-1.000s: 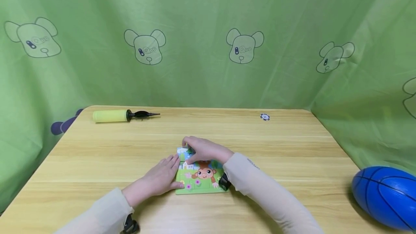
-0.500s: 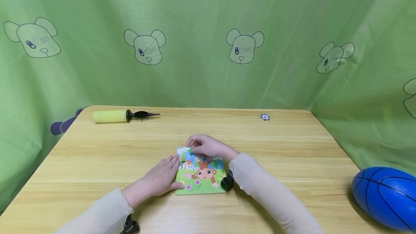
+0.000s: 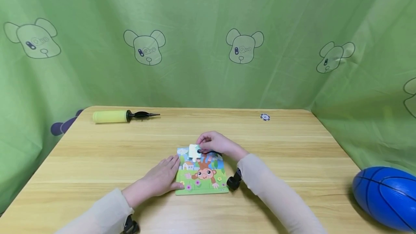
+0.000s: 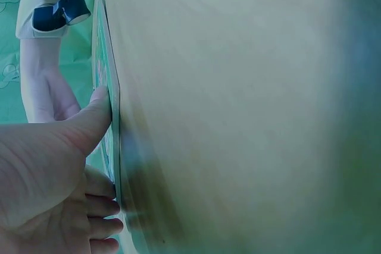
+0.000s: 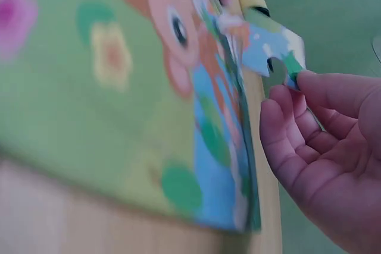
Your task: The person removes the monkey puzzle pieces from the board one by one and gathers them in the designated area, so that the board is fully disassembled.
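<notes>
A square jigsaw puzzle (image 3: 204, 183) with a monkey picture lies flat on the table in the head view. My right hand (image 3: 219, 144) pinches one puzzle piece (image 3: 194, 152) between thumb and fingers over the puzzle's far edge. In the right wrist view, this puzzle piece (image 5: 257, 43) is tilted up off the board and shows blue, white and green. My left hand (image 3: 160, 178) rests along the puzzle's left side, its thumb on the near left corner. The left wrist view has the left hand's thumb (image 4: 89, 122) on the puzzle, with the other fingertips at its edge.
A yellow hand pump (image 3: 112, 116) with a black nozzle lies at the far left of the wooden table (image 3: 279, 143). Far right is a small round poker chip (image 3: 264, 117). A blue ball (image 3: 386, 198) sits at the right edge. Green curtain (image 3: 195, 82) hangs behind.
My right hand has lifted the puzzle piece from the upper left of the puzzle and moved slightly right, tipping the piece up. My left hand has stayed in place.
</notes>
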### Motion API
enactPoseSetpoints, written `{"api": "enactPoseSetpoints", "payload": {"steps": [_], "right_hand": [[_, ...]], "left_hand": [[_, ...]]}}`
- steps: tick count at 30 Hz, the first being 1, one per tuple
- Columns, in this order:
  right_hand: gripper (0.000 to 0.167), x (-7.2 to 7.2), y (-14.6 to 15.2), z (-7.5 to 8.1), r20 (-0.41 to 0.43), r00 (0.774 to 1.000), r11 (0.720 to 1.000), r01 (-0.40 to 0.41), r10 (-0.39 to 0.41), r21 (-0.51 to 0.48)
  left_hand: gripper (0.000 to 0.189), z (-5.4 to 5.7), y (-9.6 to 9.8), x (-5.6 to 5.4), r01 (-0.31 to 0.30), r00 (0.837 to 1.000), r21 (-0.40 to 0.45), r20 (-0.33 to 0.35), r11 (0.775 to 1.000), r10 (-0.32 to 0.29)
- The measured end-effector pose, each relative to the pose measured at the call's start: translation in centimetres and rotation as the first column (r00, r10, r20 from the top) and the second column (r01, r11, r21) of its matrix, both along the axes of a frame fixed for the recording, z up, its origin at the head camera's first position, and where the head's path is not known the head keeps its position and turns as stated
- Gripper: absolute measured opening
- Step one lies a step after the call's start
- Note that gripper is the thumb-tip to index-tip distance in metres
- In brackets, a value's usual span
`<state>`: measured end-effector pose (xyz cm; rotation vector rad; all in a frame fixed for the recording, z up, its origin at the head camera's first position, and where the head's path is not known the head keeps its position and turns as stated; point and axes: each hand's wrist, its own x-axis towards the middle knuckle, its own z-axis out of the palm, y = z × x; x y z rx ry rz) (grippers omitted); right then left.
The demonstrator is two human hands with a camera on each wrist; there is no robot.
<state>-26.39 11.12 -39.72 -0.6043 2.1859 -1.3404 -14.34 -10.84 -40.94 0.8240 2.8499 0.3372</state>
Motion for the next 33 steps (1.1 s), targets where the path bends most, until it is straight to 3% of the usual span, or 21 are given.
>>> {"api": "enactPoseSetpoints", "payload": {"steps": [8,19,26,33], "right_hand": [[0.015,-0.9,4.2,0.5,-0.038,0.995,0.995,0.095,-0.095,0.011],[0.016,-2.2,9.8,0.5,-0.063,0.964,0.962,0.261,-0.257,0.075],[0.016,-3.3,11.3,-0.5,-0.061,0.949,0.940,0.316,-0.311,0.125],[0.017,-4.0,11.9,-1.0,-0.112,0.939,0.920,0.342,-0.325,0.193]], "left_hand": [[0.085,0.0,0.0,0.0,0.003,1.000,-0.011,-0.001,1.000,-0.003],[0.084,0.3,0.1,0.2,-0.001,1.000,-0.002,0.003,1.000,0.001],[0.084,0.3,0.1,0.2,-0.001,1.000,-0.001,0.007,1.000,0.001],[0.084,0.2,0.1,0.1,0.002,1.000,-0.009,0.003,1.000,-0.002]]}}
